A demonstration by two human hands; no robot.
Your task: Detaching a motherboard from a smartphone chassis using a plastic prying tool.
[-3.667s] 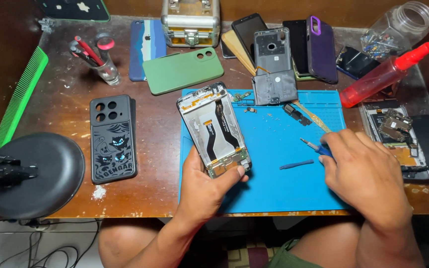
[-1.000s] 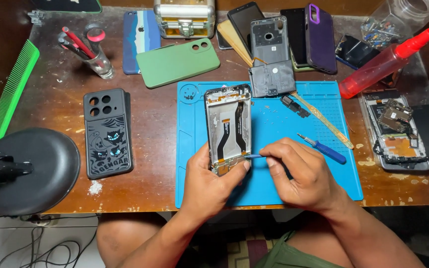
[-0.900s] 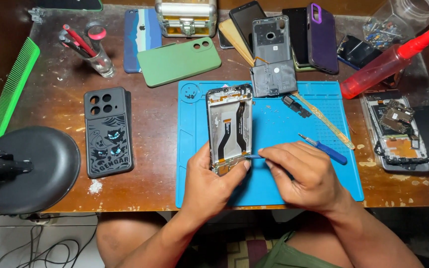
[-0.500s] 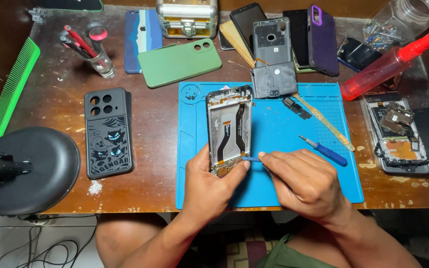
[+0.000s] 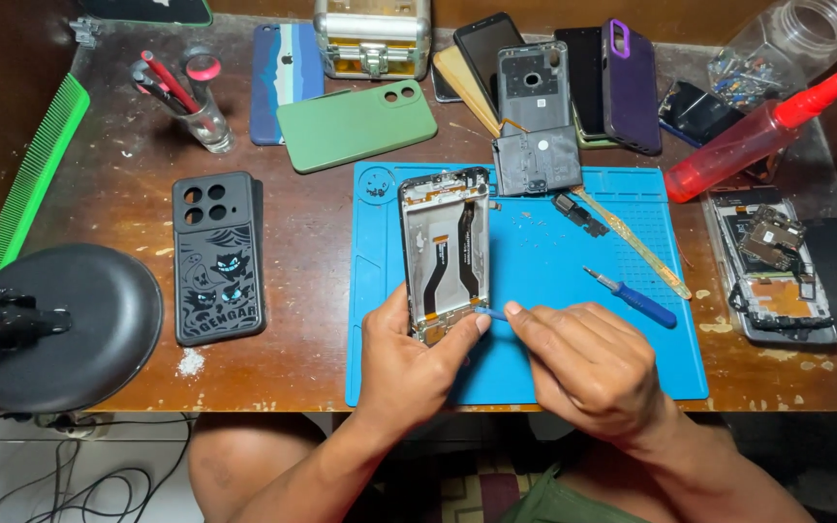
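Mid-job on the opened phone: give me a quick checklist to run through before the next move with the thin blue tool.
1. Opened phone frame with its orange flex cables lies flat on the blue rubber work mat: ok.
2. Left hand steadies the frame's lower end: ok.
3. Right hand pinches the thin blue tool: ok.
4. Tool tip seated at the frame's lower right edge: cannot tell.
5. Blue-handled screwdriver lies on the mat, apart from both hands: ok.
6. Small loose bits on the mat right of the frame: not ok.
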